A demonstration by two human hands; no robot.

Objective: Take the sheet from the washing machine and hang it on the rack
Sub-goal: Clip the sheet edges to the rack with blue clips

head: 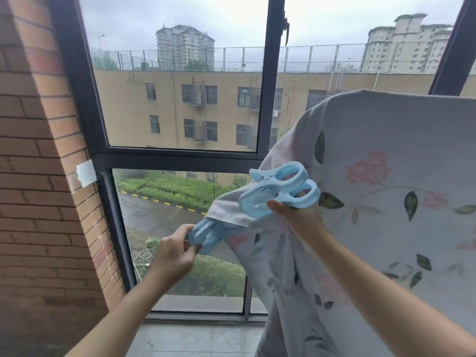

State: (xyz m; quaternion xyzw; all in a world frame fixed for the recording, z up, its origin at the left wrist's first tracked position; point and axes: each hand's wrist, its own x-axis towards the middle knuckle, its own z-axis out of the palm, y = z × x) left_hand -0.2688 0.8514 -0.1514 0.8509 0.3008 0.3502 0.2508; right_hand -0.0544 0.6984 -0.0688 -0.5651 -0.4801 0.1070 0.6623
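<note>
A pale grey sheet (pixel 381 140) printed with pink flowers and dark leaves hangs draped on the right, its top edge high up; the rack under it is hidden. My right hand (pixel 296 215) holds large light-blue plastic clips (pixel 280 189) against the sheet's left edge. My left hand (pixel 175 253) grips another light-blue clip (pixel 208 235), which bites on the sheet's lower left corner.
A dark-framed window (pixel 268 99) fills the view ahead, with buildings and a wet road outside. A brick wall (pixel 38 176) stands close on the left. Grey floor tiles (pixel 193 338) lie below.
</note>
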